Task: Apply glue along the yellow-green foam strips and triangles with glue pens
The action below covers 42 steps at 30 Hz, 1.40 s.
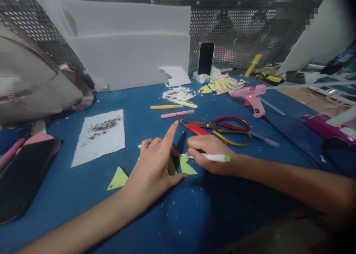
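Note:
My right hand [207, 152] is closed around a white marker with a green end [218, 157], its tip side turned toward a light green cut piece [187, 167] on the table. Fingers spread, my left hand [155, 161] rests over the green piece, thumb at its lower edge and index finger pointing forward. Part of the green piece is hidden under that hand. Another green triangle [118, 178] lies left of my left wrist. Just beyond my hands are scissors [211, 125] with red and yellow handles and a red-handled cutter [197, 129].
A pink glue gun [254, 100] with a cable stands at right. Markers [177, 114], white scraps [180, 93] and yellow-green pieces [222, 84] lie farther back. A phone [206, 58] leans upright. White paper [102, 135] with glitter bits and a dark phone [25, 176] are at left.

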Tool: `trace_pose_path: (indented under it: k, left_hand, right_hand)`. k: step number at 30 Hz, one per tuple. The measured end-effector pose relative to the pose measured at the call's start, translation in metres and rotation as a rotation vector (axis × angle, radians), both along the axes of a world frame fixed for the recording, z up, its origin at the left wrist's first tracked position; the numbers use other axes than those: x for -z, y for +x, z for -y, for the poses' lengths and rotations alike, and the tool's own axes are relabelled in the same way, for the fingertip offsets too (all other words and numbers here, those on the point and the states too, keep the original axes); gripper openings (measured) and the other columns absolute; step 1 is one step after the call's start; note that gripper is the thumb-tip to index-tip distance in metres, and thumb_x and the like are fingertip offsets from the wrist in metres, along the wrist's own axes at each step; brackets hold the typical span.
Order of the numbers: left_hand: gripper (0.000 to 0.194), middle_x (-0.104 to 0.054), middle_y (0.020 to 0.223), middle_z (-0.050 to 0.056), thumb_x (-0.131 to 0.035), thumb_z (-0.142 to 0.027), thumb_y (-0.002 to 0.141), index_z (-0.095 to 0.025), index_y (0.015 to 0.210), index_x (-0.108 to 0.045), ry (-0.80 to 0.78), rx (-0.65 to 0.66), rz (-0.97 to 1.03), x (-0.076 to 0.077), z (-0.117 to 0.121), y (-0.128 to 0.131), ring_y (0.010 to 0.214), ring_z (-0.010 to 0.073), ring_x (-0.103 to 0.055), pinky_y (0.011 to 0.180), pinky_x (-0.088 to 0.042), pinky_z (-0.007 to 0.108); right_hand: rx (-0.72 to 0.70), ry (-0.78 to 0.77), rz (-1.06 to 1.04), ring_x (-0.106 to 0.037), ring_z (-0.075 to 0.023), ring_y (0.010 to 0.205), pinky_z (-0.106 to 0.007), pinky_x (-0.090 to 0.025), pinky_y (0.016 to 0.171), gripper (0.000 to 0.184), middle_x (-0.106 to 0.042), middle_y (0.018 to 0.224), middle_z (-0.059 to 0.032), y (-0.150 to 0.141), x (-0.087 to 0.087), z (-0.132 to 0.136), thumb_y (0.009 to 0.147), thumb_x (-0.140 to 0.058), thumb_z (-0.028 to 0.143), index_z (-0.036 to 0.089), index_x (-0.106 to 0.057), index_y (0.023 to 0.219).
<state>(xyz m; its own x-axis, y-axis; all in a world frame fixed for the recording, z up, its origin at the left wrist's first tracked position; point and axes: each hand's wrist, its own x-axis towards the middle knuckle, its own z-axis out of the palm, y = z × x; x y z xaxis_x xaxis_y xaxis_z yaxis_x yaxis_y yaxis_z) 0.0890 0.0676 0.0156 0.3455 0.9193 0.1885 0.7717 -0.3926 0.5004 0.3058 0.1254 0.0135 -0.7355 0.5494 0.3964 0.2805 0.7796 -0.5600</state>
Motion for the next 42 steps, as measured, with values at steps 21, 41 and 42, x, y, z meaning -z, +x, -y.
trace_pose_path:
  k: [21, 41, 42]
  left_hand:
    - [0.136, -0.067, 0.099, -0.005, -0.096, -0.027, 0.067, -0.041, 0.168, -0.006, 0.023, -0.003, -0.011, -0.0004, 0.0007, -0.0006, 0.097, 0.0254, -0.061, 0.097, -0.038, 0.044]
    - [0.131, -0.068, 0.1, -0.003, -0.093, -0.032, 0.072, -0.04, 0.169, -0.005, 0.038, 0.019, -0.008, 0.0016, 0.0001, -0.0014, 0.097, 0.0254, -0.062, 0.097, -0.038, 0.045]
    - [0.132, -0.068, 0.099, -0.003, -0.093, -0.031, 0.071, -0.04, 0.169, -0.005, 0.038, 0.018, -0.008, 0.0014, 0.0, -0.0013, 0.097, 0.0252, -0.062, 0.097, -0.038, 0.044]
  right_hand:
    - [-0.207, -0.21, -0.116, -0.043, -0.0105, 0.056, -0.025, -0.033, 0.057, 0.042, -0.045, 0.065, 0.0039, 0.0085, -0.0018, -0.0009, 0.112, -0.039, 0.036, 0.021, -0.043, 0.072]
    - [-0.109, -0.333, -0.149, -0.051, -0.0111, 0.056, -0.024, -0.039, 0.057, 0.042, -0.052, 0.06, 0.0033, 0.0089, -0.0038, 0.0035, 0.109, -0.041, 0.032, 0.02, -0.049, 0.069]
    - [-0.11, -0.337, -0.148, -0.05, -0.0108, 0.054, -0.024, -0.038, 0.056, 0.043, -0.051, 0.059, 0.0036, 0.0088, -0.0036, 0.0033, 0.108, -0.041, 0.032, 0.02, -0.049, 0.068]
